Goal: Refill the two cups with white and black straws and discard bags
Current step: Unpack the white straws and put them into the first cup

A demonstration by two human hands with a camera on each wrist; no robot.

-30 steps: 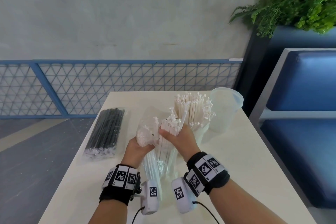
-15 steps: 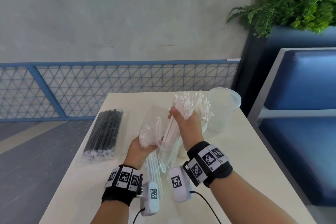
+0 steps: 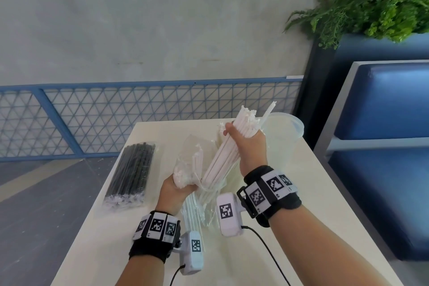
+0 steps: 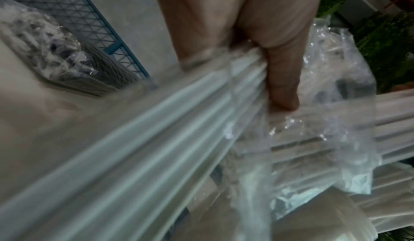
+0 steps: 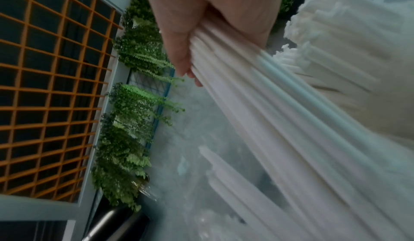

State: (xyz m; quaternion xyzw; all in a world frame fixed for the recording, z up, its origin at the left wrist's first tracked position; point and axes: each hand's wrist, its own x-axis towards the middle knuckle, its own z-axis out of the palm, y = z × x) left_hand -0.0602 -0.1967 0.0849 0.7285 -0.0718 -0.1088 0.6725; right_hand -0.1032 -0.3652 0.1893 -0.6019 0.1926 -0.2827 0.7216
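My right hand (image 3: pixel 249 146) grips a bundle of white straws (image 3: pixel 221 162) that slants up to the right, its lower ends still inside a clear plastic bag (image 3: pixel 193 146). My left hand (image 3: pixel 176 189) clutches that bag low down, with a few white straws left in it. In the right wrist view the fingers (image 5: pixel 186 55) wrap the white straws (image 5: pixel 268 112). In the left wrist view the thumb (image 4: pixel 282 85) presses the crinkled bag (image 4: pixel 331 121). An empty translucent cup (image 3: pixel 284 137) stands just beyond my right hand. A sealed bag of black straws (image 3: pixel 132 174) lies flat to the left.
The cream table (image 3: pixel 313 204) ends at a blue mesh railing (image 3: pixel 92 118) beyond its far edge. A blue bench (image 3: pixel 383 146) and a planter with ferns (image 3: pixel 371 7) stand to the right. More white straw tips (image 3: pixel 219 133) show behind my right hand.
My right hand has risen up and to the right, drawing the white straw bundle out of the bag. My left hand has stayed low, holding the bag.
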